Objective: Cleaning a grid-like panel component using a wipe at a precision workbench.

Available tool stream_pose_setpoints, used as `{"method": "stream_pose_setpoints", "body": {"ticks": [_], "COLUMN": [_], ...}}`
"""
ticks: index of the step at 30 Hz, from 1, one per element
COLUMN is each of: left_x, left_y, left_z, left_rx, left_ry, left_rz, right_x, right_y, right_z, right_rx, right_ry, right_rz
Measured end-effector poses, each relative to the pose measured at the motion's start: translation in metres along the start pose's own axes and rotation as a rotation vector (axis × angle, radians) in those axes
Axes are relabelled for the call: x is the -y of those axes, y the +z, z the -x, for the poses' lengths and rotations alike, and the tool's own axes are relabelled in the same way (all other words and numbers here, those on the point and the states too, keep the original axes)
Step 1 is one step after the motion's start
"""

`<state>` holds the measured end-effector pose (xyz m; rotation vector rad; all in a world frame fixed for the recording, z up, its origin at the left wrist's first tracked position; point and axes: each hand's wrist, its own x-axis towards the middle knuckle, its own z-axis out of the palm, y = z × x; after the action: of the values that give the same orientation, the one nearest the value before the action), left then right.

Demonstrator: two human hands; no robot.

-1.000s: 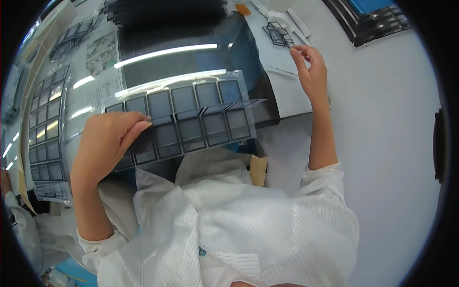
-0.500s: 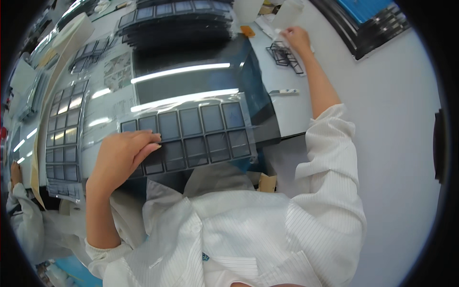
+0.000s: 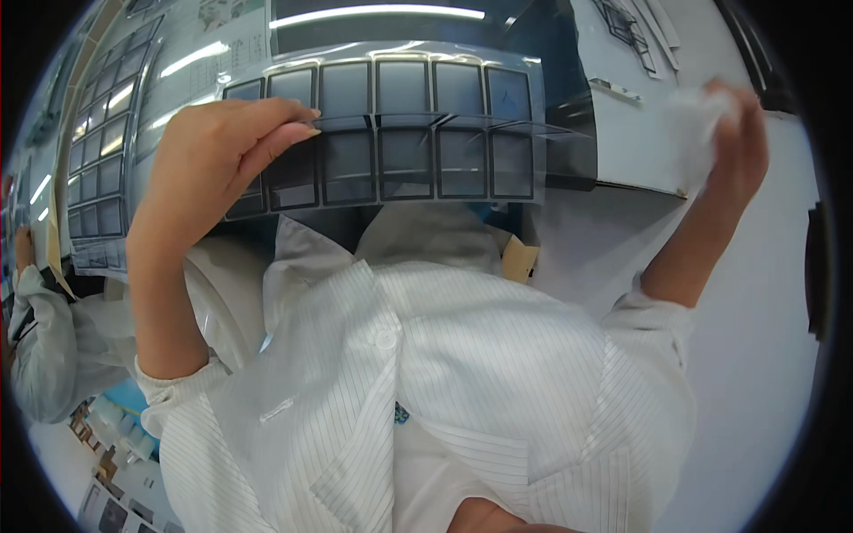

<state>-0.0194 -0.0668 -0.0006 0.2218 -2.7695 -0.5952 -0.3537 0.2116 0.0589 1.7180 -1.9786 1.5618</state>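
Observation:
In front of me lies a clear sheet with two rows of grey panes in black frames. My left hand is closed over its left part, thumb and forefinger pinched on a thin edge. From those fingertips, a lifted, see-through edge runs rightward across the middle of the panes. Out to the right, past the table corner, my right hand is raised, fingers closed round a crumpled white wipe. Motion blurs the wipe and that hand.
A white pen-like tool lies on the table's right part, below loose black frames. Another framed sheet sits at the left. Dark glossy plate spans the back. At far left shows another person's sleeve.
My right hand has swung from the far right table back toward me, bringing the white wipe. The view has shifted, and a sheet edge now stands raised from my left fingertips.

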Motion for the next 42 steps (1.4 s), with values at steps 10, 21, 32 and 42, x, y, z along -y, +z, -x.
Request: {"method": "stream_pose_setpoints", "body": {"ticks": [10,21,32,42], "left_x": [0.004,0.007,0.001,0.002], "left_y": [-0.006,-0.01,-0.009,-0.007], "left_z": [0.005,0.006,0.001,0.001], "left_rx": [0.033,0.101,0.137,0.107], "left_ry": [0.058,0.106,0.025,0.083], "left_rz": [-0.06,-0.147,-0.172,-0.139], "right_x": [0.053,0.061,0.066,0.063], "right_y": [0.12,0.143,0.136,0.134], "right_z": [0.082,0.071,0.065,0.062], "right_rx": [0.442,0.555,0.61,0.572], "right_ry": [-0.145,-0.126,-0.124,-0.082], "right_rz": [0.05,0.229,0.293,0.287]}}
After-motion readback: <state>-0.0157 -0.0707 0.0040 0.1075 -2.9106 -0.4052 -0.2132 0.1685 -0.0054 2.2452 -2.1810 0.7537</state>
